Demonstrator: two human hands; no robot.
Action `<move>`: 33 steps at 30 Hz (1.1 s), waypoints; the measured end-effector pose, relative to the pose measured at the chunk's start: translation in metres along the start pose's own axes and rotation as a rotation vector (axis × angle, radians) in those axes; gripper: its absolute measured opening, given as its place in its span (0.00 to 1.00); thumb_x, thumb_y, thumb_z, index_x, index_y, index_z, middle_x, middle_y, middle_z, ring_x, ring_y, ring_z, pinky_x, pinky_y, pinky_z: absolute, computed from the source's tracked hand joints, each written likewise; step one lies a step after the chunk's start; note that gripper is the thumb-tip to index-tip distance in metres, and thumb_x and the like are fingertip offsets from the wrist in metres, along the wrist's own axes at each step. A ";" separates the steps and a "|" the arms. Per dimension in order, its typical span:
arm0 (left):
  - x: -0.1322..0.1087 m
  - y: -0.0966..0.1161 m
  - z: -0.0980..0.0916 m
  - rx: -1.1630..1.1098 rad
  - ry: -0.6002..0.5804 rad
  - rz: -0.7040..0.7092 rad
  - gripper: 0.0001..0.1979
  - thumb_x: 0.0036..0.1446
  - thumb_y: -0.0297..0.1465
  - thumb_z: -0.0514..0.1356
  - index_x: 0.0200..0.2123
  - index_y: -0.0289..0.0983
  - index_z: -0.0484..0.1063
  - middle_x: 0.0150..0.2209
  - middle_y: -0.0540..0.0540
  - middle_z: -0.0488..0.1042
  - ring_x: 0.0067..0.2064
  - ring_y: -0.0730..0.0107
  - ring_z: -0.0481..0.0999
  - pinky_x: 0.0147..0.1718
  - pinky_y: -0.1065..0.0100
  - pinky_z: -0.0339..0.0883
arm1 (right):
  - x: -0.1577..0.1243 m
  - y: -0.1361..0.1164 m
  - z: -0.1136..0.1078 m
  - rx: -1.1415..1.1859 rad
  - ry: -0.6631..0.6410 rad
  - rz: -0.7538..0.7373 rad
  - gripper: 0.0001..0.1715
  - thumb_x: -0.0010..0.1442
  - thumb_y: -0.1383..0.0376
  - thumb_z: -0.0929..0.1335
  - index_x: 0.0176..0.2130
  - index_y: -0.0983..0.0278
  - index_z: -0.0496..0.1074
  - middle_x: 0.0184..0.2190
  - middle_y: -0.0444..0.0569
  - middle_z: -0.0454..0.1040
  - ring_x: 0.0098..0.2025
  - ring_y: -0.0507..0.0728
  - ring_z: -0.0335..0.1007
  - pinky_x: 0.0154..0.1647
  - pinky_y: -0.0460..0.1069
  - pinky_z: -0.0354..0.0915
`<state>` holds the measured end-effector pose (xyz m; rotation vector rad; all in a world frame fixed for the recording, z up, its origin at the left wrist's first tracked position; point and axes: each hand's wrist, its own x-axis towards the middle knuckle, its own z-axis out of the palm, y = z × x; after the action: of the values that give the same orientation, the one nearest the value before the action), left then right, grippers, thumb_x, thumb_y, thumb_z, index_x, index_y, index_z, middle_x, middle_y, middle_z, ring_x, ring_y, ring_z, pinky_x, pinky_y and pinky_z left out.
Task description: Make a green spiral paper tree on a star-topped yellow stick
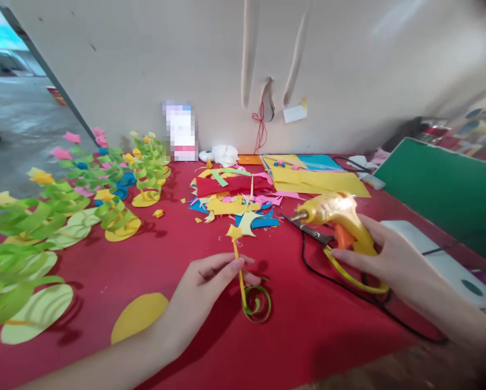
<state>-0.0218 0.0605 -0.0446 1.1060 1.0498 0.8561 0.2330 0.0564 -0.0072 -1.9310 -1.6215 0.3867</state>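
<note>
Between the thumb and fingers of my left hand (212, 287) is a yellow paper stick (240, 277), held upright with a slight tilt. A small yellow star (234, 233) tops it, and a green paper curl (258, 304) is at its lower end. My right hand (383, 252) grips the handle of a yellow glue gun (328, 210) with an orange trigger; its nozzle points left. Scissors (318, 235) with yellow handles lie just below the gun, partly hidden by it and my thumb. Beside my left forearm lies a yellow paper disc (140, 317).
Paper plants (116, 211) with curls and stars crowd the left side. Paper scraps (234, 203) are heaped at the back centre, with coloured sheets (316, 179) beside them. A phone (181, 132) leans on the wall. A black cord (348, 281) and green board (441, 195) are at right.
</note>
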 end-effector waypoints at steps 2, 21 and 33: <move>0.000 0.001 0.000 -0.041 -0.021 -0.015 0.08 0.56 0.32 0.57 0.32 0.36 0.75 0.30 0.46 0.79 0.35 0.66 0.77 0.35 0.72 0.67 | -0.008 -0.011 0.009 0.013 -0.123 -0.015 0.24 0.40 0.50 0.70 0.31 0.64 0.64 0.24 0.47 0.69 0.24 0.54 0.65 0.21 0.46 0.62; 0.008 -0.008 -0.007 -0.065 -0.033 0.042 0.10 0.59 0.33 0.54 0.32 0.37 0.74 0.29 0.49 0.76 0.33 0.72 0.75 0.38 0.73 0.66 | -0.006 0.006 0.035 -0.075 -0.105 0.078 0.29 0.41 0.45 0.67 0.33 0.64 0.63 0.24 0.46 0.68 0.24 0.56 0.62 0.23 0.48 0.59; 0.006 -0.008 -0.007 -0.174 -0.073 0.028 0.06 0.57 0.31 0.57 0.29 0.36 0.71 0.26 0.52 0.77 0.28 0.77 0.75 0.31 0.78 0.66 | -0.008 0.003 0.037 -0.035 -0.096 0.023 0.25 0.43 0.48 0.68 0.34 0.64 0.64 0.25 0.47 0.69 0.24 0.54 0.63 0.21 0.46 0.60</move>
<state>-0.0264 0.0665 -0.0541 0.9996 0.8841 0.9053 0.2133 0.0577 -0.0391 -1.9856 -1.6782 0.4704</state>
